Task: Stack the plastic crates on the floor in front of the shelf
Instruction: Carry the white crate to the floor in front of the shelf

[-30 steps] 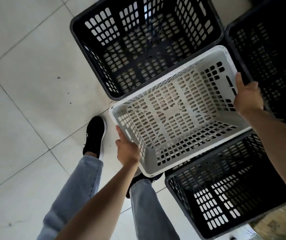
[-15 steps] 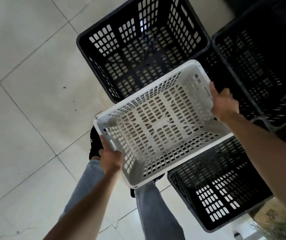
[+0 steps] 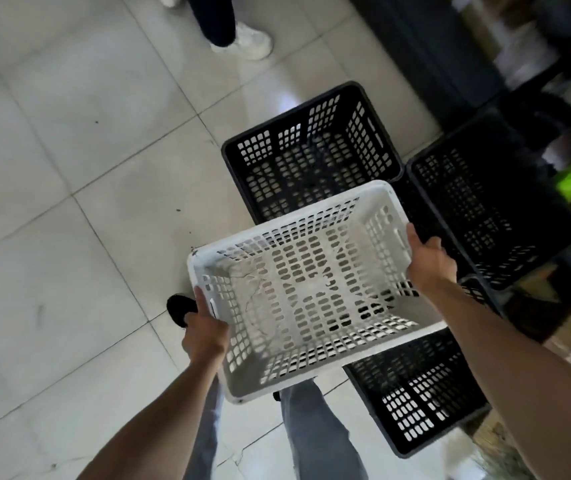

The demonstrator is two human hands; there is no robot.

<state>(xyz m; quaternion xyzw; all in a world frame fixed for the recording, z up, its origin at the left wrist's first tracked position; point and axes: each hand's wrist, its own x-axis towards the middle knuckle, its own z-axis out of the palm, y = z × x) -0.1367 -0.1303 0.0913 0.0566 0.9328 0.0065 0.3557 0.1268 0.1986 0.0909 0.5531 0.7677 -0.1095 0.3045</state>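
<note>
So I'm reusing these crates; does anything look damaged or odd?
The white crate, held by both hands, shows thin crack-like lines near its left corner, though blur leaves that unsure. The black crates look intact.

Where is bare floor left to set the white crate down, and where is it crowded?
Free: the tiled floor left of the far black crate and beyond the person's shoe, up to a bystander's white shoe. Crowded: the right, where black crates sit close together before the shelf. Both hands grip the white crate.
</note>
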